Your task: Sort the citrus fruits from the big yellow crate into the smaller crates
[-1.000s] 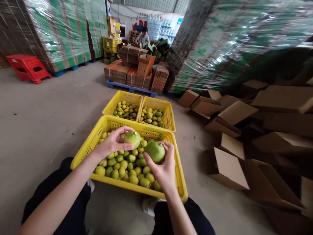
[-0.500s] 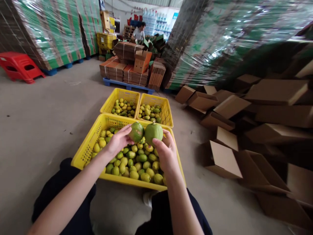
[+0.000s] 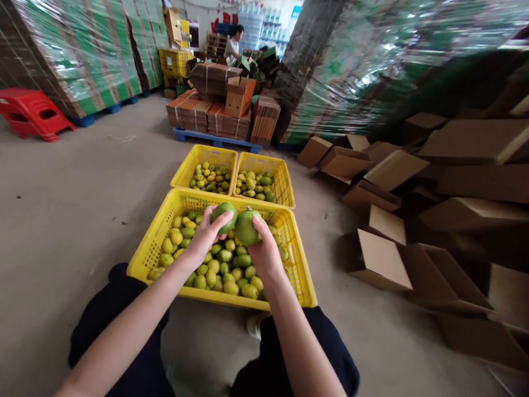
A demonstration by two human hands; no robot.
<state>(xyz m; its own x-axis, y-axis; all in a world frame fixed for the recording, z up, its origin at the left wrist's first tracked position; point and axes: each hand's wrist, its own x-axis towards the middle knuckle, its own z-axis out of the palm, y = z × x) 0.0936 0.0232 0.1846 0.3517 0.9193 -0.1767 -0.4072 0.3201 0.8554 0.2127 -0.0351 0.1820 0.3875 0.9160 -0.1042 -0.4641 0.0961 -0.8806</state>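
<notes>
Holding a mottled green fruit (image 3: 224, 215) in the left hand (image 3: 206, 229), at the middle of the frame, with thumb laid along the near side and fingers curled round behind. Holding a paler fruit (image 3: 247, 228) in the right hand (image 3: 265, 248), just to the right of the first, with thumb pressed to the upper right and fingers mostly hidden. Clamping each hand on just one, side by side; cannot tell touching from a thin gap between the two. Holding both over a large yellow crate (image 3: 152, 240), lower middle of the frame, with many lemons (image 3: 225, 255), yellow and green, inside. Showing dark trousers (image 3: 119, 325) at lower left and lower right, plus a pale shoe (image 3: 255, 325) below the near rim.

Just beyond, at centre, a left crate (image 3: 215, 154) and a right crate (image 3: 266, 164), next to each other, with fruit in both. Farther up, a blue pallet (image 3: 217, 141) under bundled cardboard (image 3: 190, 113) and an orange box (image 3: 240, 99). At right, a heap of brown boxes (image 3: 384, 259), tilted every way. At left, a red stool (image 3: 35, 113) beside a wrapped stack (image 3: 86, 49). At top centre, a person (image 3: 232, 48) in a light top
</notes>
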